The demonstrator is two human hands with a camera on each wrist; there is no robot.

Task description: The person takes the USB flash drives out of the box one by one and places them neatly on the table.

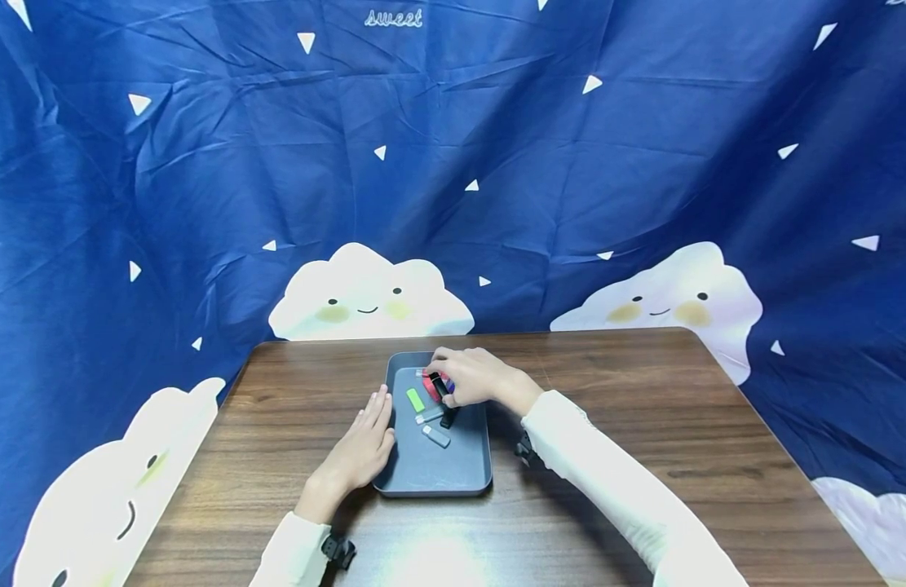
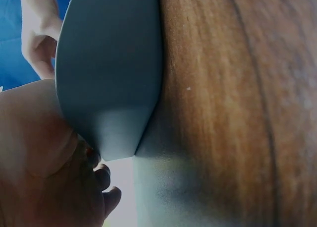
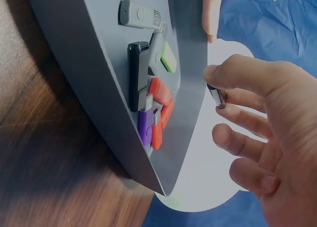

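Two hands are working at the grey tray [image 1: 453, 477] near the middle of the table [image 1: 643, 424]. The left hand [image 1: 364, 447] is lying flat against the tray's left edge, fingers straight and relaxed, steadying it and gripping nothing. The right hand [image 1: 470, 377] is hovering over the tray's far end, and the right wrist view is showing its thumb and forefinger pinching a small dark stick with a metal tip [image 3: 217, 96], lifted clear of the tray floor.

Several more USB sticks are lying inside the tray: a red one [image 3: 159, 90] and a purple one [image 3: 145, 126] bunched together at the far end, a black one [image 3: 133, 73] touching them, a green one [image 1: 415, 399] just left of that cluster, and a silver one [image 1: 435, 435] nearer the tray's middle.

These sticks are looking light, stiff and smooth-sided, so they may be slipping easily under a loose pinch. Taking each across its plastic body, on the two flat faces, seems safer than holding the narrow metal plug. Sticks in the cluster are touching, so lifting one could be nudging its neighbours.
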